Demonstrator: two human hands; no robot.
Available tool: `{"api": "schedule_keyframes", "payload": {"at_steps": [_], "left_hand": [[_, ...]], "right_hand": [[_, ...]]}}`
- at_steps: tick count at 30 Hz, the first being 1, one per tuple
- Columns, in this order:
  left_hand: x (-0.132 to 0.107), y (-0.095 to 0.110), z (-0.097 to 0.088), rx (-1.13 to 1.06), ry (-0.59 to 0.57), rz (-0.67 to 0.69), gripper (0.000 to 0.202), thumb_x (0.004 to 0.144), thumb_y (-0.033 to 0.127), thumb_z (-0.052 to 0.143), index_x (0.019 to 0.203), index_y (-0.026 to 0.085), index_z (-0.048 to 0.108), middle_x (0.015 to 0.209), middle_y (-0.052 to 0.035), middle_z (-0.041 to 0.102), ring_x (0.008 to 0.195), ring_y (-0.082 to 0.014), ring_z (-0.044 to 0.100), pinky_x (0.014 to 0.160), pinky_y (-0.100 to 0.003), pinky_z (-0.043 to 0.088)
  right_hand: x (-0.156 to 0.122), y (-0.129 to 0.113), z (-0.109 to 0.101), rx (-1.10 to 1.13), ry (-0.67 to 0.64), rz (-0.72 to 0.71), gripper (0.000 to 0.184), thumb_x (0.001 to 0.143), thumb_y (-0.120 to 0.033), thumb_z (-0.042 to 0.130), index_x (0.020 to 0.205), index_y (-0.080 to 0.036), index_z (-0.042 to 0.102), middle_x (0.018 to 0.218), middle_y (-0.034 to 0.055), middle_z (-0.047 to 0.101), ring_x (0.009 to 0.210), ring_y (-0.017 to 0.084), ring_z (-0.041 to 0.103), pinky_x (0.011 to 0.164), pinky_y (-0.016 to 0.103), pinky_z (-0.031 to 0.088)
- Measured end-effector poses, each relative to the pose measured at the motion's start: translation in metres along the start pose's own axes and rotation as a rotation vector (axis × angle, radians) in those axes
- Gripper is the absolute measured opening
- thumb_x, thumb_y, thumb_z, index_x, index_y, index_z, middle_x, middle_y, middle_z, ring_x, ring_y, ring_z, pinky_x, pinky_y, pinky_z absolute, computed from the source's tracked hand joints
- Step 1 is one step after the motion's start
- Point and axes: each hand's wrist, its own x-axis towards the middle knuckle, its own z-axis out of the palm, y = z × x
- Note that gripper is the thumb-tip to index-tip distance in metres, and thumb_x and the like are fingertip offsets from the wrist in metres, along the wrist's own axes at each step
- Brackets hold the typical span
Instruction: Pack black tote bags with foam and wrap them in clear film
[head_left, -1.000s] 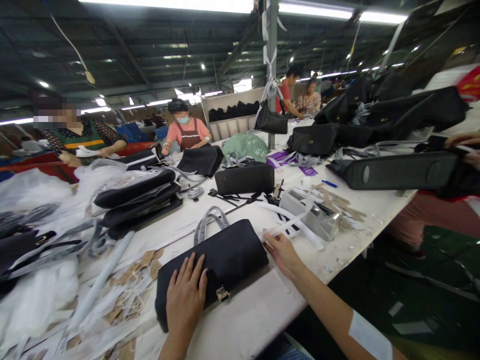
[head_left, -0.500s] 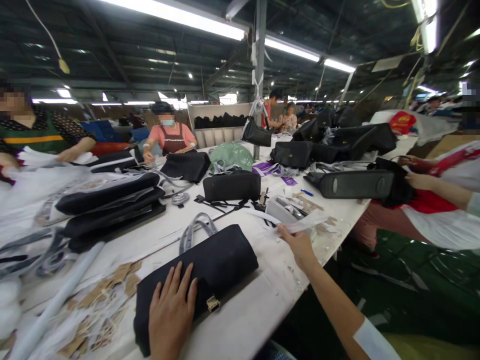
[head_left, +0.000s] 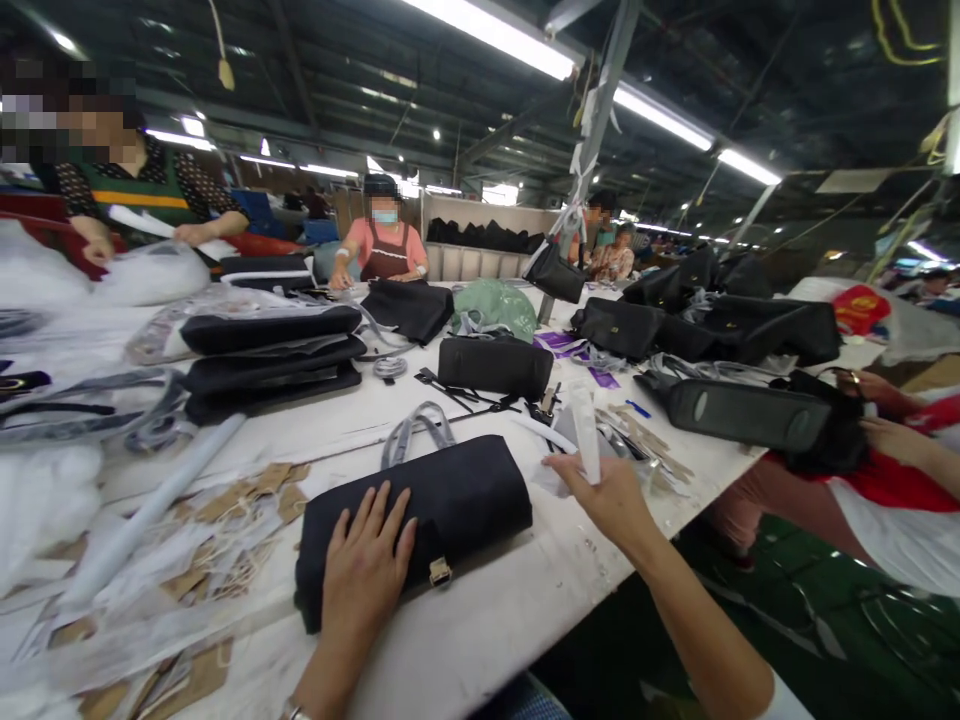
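Note:
A black handbag (head_left: pixel 472 490) lies on its side on the white table, its gold clasp (head_left: pixel 440 571) facing me and a wrapped grey handle (head_left: pixel 417 430) looping out behind. My left hand (head_left: pixel 369 550) rests flat on the bag with fingers spread. To the right of the bag, my right hand (head_left: pixel 611 500) pinches a strip of translucent plastic film (head_left: pixel 586 437) between thumb and fingers; the film stands upward above the hand. Some crumpled film also shows near the thumb.
Stacked black bags (head_left: pixel 274 365), brown paper tags (head_left: pixel 255 490) and a pale tube (head_left: pixel 154 510) lie to the left. Another black bag (head_left: pixel 495 367) sits ahead. Co-workers are across the table; at right, a person's hands hold a dark bag (head_left: pixel 750 412).
The view has turned left, shifting things rightward. The film strip in my right hand has swung from lying sideways to standing upright. My left hand stays on the bag.

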Motion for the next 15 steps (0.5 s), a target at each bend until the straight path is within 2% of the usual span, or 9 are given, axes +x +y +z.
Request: {"api": "schedule_keyframes", "payload": {"at_steps": [3, 6, 9, 11, 13, 15], "left_hand": [[0.0, 0.001, 0.0, -0.012, -0.007, -0.006, 0.046, 0.098, 0.037, 0.041, 0.141, 0.025, 0.051, 0.149, -0.01, 0.047, 0.138, -0.0311, 0.042, 0.112, -0.053, 0.029], [0.0, 0.001, -0.001, -0.015, -0.008, -0.01, 0.046, 0.098, 0.036, 0.042, 0.141, 0.025, 0.052, 0.149, -0.01, 0.047, 0.138, -0.031, 0.042, 0.112, -0.053, 0.028], [0.001, 0.001, -0.002, -0.021, -0.016, -0.007, 0.045, 0.098, 0.036, 0.043, 0.141, 0.024, 0.051, 0.15, -0.01, 0.046, 0.139, -0.0307, 0.042, 0.112, -0.053, 0.028], [0.002, 0.001, -0.002, -0.041, -0.022, -0.003, 0.044, 0.098, 0.036, 0.045, 0.14, 0.024, 0.053, 0.149, -0.0098, 0.048, 0.138, -0.0308, 0.043, 0.112, -0.053, 0.029], [0.002, 0.0, -0.003, -0.071, -0.021, -0.001, 0.042, 0.097, 0.036, 0.046, 0.137, 0.024, 0.055, 0.146, -0.0097, 0.051, 0.136, -0.0307, 0.045, 0.112, -0.053, 0.029], [0.001, 0.0, -0.003, -0.107, -0.001, -0.009, 0.042, 0.096, 0.036, 0.049, 0.135, 0.022, 0.057, 0.143, -0.0107, 0.054, 0.134, -0.0299, 0.048, 0.113, -0.052, 0.029]], "right_hand": [[-0.003, -0.023, 0.032, 0.038, -0.044, -0.089, 0.038, 0.089, -0.055, 0.056, 0.081, -0.025, 0.078, 0.07, 0.0039, 0.073, 0.068, 0.024, 0.068, 0.065, 0.032, 0.046], [0.0, -0.036, 0.08, -0.07, -0.135, -0.238, 0.035, 0.093, -0.049, 0.054, 0.084, -0.023, 0.076, 0.078, 0.0067, 0.073, 0.073, 0.022, 0.067, 0.067, 0.03, 0.045], [0.005, -0.044, 0.121, -0.169, -0.238, -0.328, 0.028, 0.09, -0.044, 0.06, 0.083, -0.02, 0.073, 0.079, 0.008, 0.069, 0.075, 0.022, 0.065, 0.067, 0.03, 0.044], [0.005, -0.046, 0.134, -0.147, -0.31, -0.384, 0.026, 0.085, -0.04, 0.067, 0.102, -0.02, 0.071, 0.081, 0.0058, 0.068, 0.075, 0.021, 0.063, 0.068, 0.029, 0.045], [0.002, -0.045, 0.138, -0.074, -0.411, -0.473, 0.049, 0.081, -0.03, 0.069, 0.128, -0.022, 0.059, 0.088, 0.0036, 0.068, 0.077, 0.019, 0.061, 0.071, 0.028, 0.046], [-0.002, -0.041, 0.137, 0.021, -0.497, -0.561, 0.061, 0.079, -0.019, 0.066, 0.138, -0.023, 0.049, 0.094, 0.0022, 0.067, 0.078, 0.017, 0.06, 0.076, 0.029, 0.048]]}}
